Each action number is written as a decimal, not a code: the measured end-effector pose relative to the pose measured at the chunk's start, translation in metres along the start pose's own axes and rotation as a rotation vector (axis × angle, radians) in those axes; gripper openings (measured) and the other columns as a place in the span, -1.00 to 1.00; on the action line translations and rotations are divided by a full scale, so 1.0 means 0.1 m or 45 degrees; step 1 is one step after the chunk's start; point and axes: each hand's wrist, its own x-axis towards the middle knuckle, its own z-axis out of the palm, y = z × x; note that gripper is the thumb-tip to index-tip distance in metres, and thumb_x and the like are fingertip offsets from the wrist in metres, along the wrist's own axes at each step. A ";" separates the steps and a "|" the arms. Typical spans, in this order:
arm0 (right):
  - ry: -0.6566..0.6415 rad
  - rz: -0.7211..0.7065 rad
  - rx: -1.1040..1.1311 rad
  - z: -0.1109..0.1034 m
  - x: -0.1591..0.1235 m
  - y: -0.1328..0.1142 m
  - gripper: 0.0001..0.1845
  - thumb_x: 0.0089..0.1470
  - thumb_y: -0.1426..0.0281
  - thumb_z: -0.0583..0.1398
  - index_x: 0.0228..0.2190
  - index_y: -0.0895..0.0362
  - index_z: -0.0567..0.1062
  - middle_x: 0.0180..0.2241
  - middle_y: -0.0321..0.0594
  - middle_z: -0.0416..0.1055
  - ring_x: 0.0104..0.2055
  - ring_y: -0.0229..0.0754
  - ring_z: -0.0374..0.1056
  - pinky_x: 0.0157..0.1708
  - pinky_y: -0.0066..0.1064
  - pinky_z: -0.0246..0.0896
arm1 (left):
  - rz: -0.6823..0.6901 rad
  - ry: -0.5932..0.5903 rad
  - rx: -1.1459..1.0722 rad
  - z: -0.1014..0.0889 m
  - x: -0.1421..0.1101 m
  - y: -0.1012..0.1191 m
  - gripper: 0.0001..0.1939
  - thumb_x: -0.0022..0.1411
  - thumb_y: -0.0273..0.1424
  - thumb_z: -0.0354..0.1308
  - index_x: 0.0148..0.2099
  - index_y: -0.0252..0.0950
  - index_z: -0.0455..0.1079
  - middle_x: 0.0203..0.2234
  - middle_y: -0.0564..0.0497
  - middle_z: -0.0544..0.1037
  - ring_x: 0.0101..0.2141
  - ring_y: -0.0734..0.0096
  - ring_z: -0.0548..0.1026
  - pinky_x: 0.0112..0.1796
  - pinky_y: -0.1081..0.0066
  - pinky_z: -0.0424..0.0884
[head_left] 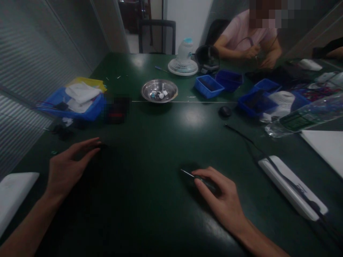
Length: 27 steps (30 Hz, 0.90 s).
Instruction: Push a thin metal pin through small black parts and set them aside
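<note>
My right hand [223, 198] is closed around a screwdriver [202, 180]. The dark handle lies inside my fingers, and its thin metal shaft points up and left, just over the green table [150, 171]. On the left side, my left hand [68, 166] has its thumb and fingers curved towards each other in a pinch. Something small and dark shows at the fingertips; it is too blurred to name. Beyond that hand is a dark object with a red patch [116, 115].
A metal bowl [159, 91] with small white parts stands mid-table. At left is a blue bin [91, 109] with white pieces. A fan [183, 60], blue trays [209, 86], a plastic bottle [308, 116] and a white power strip [293, 187] lie around. A person [246, 43] sits opposite.
</note>
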 end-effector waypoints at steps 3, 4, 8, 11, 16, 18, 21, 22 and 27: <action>-0.001 0.002 -0.012 0.00 0.00 0.01 -0.82 0.32 0.27 0.26 -0.11 0.03 0.62 -0.27 -0.23 0.57 -0.27 -0.16 0.51 -0.30 -0.38 0.37 | 0.140 0.083 0.124 0.03 -0.02 -0.06 -0.59 0.38 -0.10 0.21 0.16 -0.13 0.53 0.05 0.08 0.65 -0.06 0.19 0.66 0.12 0.09 0.51; -0.006 0.002 -0.013 0.00 0.00 0.01 -0.82 0.32 0.27 0.26 -0.11 0.03 0.62 -0.27 -0.24 0.57 -0.28 -0.17 0.51 -0.31 -0.38 0.37 | 0.198 0.111 0.165 0.04 -0.04 -0.08 -0.62 0.39 -0.12 0.20 0.15 -0.13 0.55 0.05 0.08 0.66 -0.06 0.20 0.66 0.11 0.12 0.52; -0.016 0.002 -0.002 0.00 0.01 0.01 -0.81 0.33 0.27 0.25 -0.11 0.04 0.63 -0.28 -0.23 0.57 -0.29 -0.17 0.51 -0.30 -0.38 0.38 | 0.315 0.173 0.233 0.05 -0.08 -0.06 -0.69 0.45 -0.17 0.15 0.11 -0.12 0.56 0.04 0.14 0.66 -0.04 0.26 0.65 0.07 0.20 0.54; -0.012 0.003 -0.005 0.00 0.02 -0.01 -0.81 0.33 0.27 0.25 -0.12 0.04 0.63 -0.29 -0.23 0.57 -0.29 -0.17 0.51 -0.31 -0.38 0.38 | 0.196 0.102 0.237 0.01 -0.09 0.04 -0.70 0.46 -0.17 0.14 0.12 -0.12 0.52 0.08 0.20 0.63 0.01 0.27 0.62 0.12 0.11 0.51; -0.009 -0.006 -0.009 -0.01 0.02 -0.02 -0.81 0.32 0.26 0.25 -0.13 0.05 0.64 -0.31 -0.23 0.56 -0.33 -0.16 0.50 -0.35 -0.38 0.37 | 0.138 0.052 0.137 -0.02 -0.07 0.15 -0.72 0.45 -0.18 0.16 0.12 -0.11 0.48 0.10 0.21 0.59 0.08 0.22 0.57 0.21 0.02 0.44; -0.009 -0.007 -0.009 -0.01 0.01 -0.01 -0.81 0.32 0.27 0.25 -0.12 0.04 0.63 -0.31 -0.23 0.56 -0.33 -0.17 0.50 -0.34 -0.38 0.37 | 0.145 0.038 0.097 -0.02 -0.05 0.15 -0.70 0.44 -0.19 0.16 0.13 -0.14 0.48 0.09 0.18 0.58 0.09 0.22 0.56 0.25 0.04 0.39; -0.011 -0.002 -0.010 0.00 0.01 0.00 -0.81 0.32 0.27 0.25 -0.11 0.03 0.63 -0.28 -0.24 0.58 -0.29 -0.16 0.51 -0.31 -0.37 0.38 | 0.071 -0.015 0.068 -0.05 -0.02 0.14 -0.64 0.43 -0.18 0.18 0.19 -0.15 0.45 0.12 0.16 0.55 0.11 0.22 0.55 0.27 0.05 0.36; -0.014 -0.001 -0.009 0.00 0.01 0.01 -0.81 0.32 0.27 0.25 -0.11 0.03 0.63 -0.27 -0.23 0.58 -0.28 -0.16 0.52 -0.30 -0.37 0.38 | 0.014 -0.042 0.062 -0.06 -0.01 0.13 -0.62 0.42 -0.16 0.18 0.20 -0.13 0.44 0.12 0.18 0.56 0.08 0.22 0.56 0.25 0.05 0.39; -0.021 -0.004 0.007 0.00 0.01 0.00 -0.82 0.33 0.27 0.24 -0.11 0.04 0.62 -0.28 -0.23 0.56 -0.28 -0.17 0.51 -0.30 -0.37 0.37 | -0.238 -0.153 0.002 -0.10 0.02 0.10 -0.55 0.36 -0.04 0.22 0.20 -0.08 0.48 0.05 0.19 0.62 0.02 0.14 0.61 0.15 -0.02 0.50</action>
